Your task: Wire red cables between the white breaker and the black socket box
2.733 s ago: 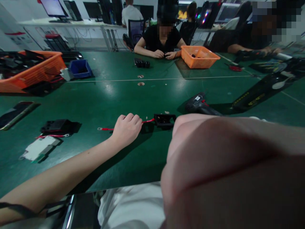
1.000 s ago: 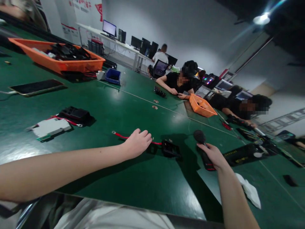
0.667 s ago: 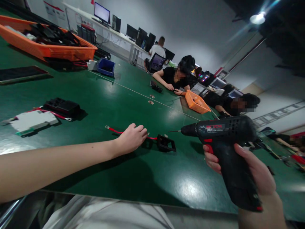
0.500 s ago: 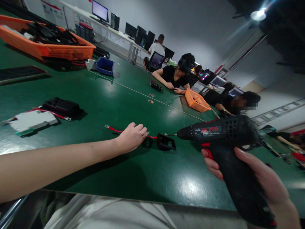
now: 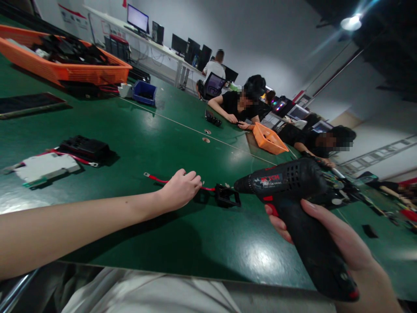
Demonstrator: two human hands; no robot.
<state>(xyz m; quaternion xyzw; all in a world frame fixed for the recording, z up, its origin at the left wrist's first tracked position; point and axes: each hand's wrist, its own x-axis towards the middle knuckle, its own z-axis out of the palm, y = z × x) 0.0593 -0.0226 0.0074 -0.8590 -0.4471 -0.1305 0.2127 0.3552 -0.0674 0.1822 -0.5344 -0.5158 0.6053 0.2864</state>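
Note:
My right hand grips a black cordless drill by its handle, a finger at the red trigger. Its chuck points left, close to a small black rectangular frame at the middle of the green tabletop. My left hand is closed over a red cable. One end of that cable, with a metal ring lug, sticks out to the left, and the other runs right to the black frame. What else lies under my fingers is hidden. The drill's tip overlaps the frame's upper right corner, so contact cannot be judged.
At left lie a white module and a black housing with red leads. Farther back stand an orange basket of black parts and a blue bin. Two people work across the table, near another orange basket.
The drill in my right hand has moved left, its chuck now nearer the black frame. My left hand, the cable and the frame have stayed in place.

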